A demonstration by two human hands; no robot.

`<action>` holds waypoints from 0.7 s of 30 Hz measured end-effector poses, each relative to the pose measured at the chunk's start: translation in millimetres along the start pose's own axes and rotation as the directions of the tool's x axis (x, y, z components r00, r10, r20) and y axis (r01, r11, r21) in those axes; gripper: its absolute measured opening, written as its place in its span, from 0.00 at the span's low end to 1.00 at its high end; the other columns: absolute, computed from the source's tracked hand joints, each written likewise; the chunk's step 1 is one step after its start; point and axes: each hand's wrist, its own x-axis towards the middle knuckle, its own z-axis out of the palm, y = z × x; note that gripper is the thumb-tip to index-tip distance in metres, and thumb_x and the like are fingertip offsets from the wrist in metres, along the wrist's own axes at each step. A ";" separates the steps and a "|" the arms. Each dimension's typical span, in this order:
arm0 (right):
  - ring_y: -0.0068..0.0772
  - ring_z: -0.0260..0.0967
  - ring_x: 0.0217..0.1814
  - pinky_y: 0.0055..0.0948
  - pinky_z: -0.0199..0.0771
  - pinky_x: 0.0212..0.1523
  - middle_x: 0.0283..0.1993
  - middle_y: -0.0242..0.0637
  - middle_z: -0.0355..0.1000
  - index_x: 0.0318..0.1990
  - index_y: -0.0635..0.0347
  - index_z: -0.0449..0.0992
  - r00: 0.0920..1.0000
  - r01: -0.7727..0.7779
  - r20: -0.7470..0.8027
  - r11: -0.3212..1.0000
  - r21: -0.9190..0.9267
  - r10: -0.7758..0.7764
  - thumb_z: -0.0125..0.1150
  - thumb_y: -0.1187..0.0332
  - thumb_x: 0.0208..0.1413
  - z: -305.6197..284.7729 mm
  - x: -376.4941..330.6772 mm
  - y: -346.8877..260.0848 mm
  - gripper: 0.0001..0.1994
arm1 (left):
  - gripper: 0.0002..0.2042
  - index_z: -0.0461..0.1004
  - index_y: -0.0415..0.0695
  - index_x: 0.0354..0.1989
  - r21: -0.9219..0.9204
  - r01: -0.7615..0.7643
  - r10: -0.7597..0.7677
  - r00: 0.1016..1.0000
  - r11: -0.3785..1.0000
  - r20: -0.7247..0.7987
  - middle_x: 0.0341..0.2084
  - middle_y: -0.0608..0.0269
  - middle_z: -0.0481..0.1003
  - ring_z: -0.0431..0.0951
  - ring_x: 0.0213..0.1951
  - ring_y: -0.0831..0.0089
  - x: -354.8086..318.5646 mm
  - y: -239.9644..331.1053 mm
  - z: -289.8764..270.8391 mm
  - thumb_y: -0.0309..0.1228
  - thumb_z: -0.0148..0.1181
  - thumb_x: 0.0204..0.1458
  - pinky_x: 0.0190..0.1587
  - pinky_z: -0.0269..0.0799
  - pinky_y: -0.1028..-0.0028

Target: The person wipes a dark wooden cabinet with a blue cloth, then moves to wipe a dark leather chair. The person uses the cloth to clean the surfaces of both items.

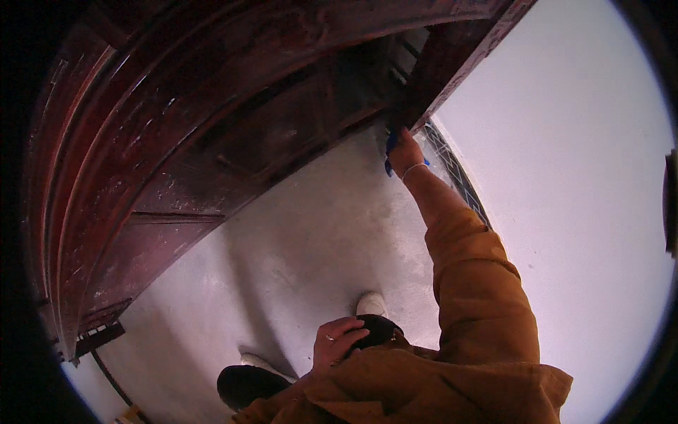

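Observation:
My right hand [405, 154], a thin bracelet on its wrist, reaches far forward to the foot of a dark red wooden cabinet [275, 134]. It grips a blue cloth [390, 143], parts of which stick out on both sides of the hand. The fingertips are hidden in the shadow at the cabinet's right end, close to the white wall. Near my body, my left hand [337, 344], with a ring on one finger, rests on my dark-trousered knee [380, 331]. Its fingers are lightly bent and hold nothing.
Carved, glossy panels of the cabinet fill the upper left. A white wall [572, 177] rises on the right, with a dark patterned skirting strip [452, 166] at its foot. Below lies a pale grey floor [296, 233]. My light shoe [372, 304] stands on it.

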 end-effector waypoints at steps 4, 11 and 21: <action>0.46 0.72 0.52 0.48 0.63 0.61 0.40 0.44 0.79 0.32 0.56 0.80 0.947 -0.121 -0.269 0.972 0.201 0.173 0.57 0.66 0.51 -62.5 -17.8 63.0 0.07 | 0.16 0.79 0.48 0.51 -0.052 0.003 -0.006 0.998 0.999 -0.066 0.51 0.60 0.76 0.71 0.56 0.58 4.8 5.9 5.0 0.34 0.61 0.53 0.59 0.67 0.61; 0.43 0.69 0.53 0.42 0.64 0.44 0.35 0.36 0.75 0.36 0.52 0.73 0.614 -0.271 -0.715 0.940 0.207 0.334 0.65 0.64 0.46 -174.4 -82.0 175.9 0.10 | 0.14 0.78 0.49 0.49 0.048 -0.049 0.050 0.999 0.998 -0.018 0.51 0.61 0.75 0.72 0.54 0.57 32.6 19.6 22.6 0.34 0.58 0.55 0.56 0.68 0.59; 0.33 0.76 0.38 0.30 0.78 0.42 0.46 0.38 0.77 0.56 0.58 0.70 0.826 0.491 0.281 -0.868 0.068 0.489 0.44 0.68 0.68 -174.7 -62.7 110.8 0.14 | 0.15 0.77 0.48 0.51 0.035 -0.090 0.085 0.990 0.995 0.108 0.52 0.58 0.75 0.71 0.55 0.57 30.7 6.8 20.9 0.38 0.56 0.59 0.58 0.65 0.59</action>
